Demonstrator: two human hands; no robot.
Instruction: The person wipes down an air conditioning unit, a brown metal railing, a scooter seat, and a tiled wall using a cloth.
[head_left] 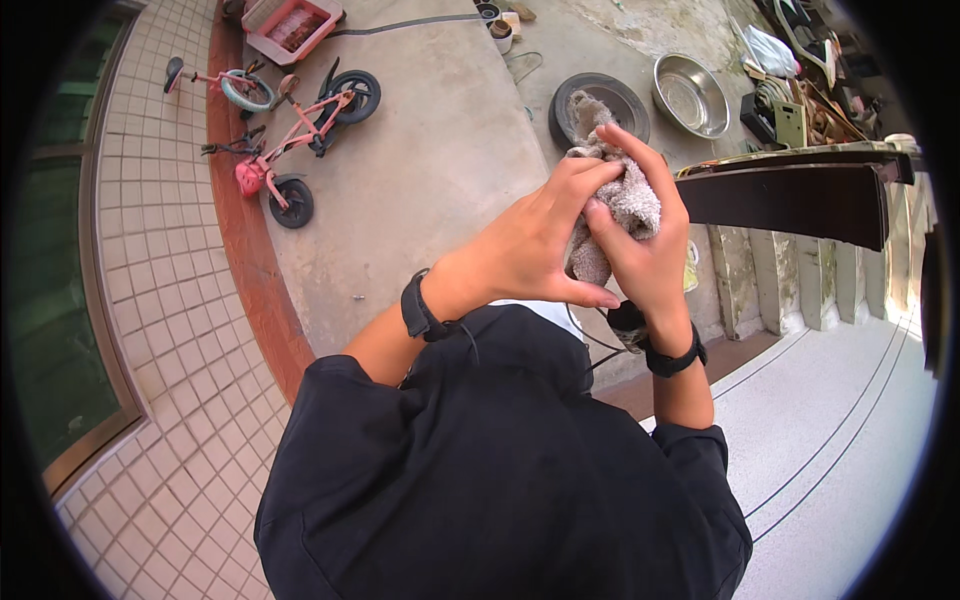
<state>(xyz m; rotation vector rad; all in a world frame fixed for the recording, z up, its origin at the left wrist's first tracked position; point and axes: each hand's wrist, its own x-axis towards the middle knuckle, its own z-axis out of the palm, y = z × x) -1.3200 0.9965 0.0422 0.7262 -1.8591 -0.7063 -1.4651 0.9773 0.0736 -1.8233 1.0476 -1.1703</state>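
A grey, fluffy cloth (634, 203) is bunched between my two hands, out in front of my chest. My left hand (530, 232) wraps it from the left side, its thumb reaching across below. From the right, my right hand (652, 262) grips the same cloth, with the thumb pressed on it and the index finger stretched up along its edge. One end of the cloth sticks up beyond the fingers, and another part hangs down between the palms. My fingers cover some of the cloth. Both wrists wear black straps.
A dark handrail (790, 203) on pale balusters (778, 280) runs close to my right hand. Past the hands lie a black tyre (560, 115) and a metal basin (691, 96). At the left are a pink child's bike (296, 137), a pink basket (262, 22) and a tiled wall (170, 330).
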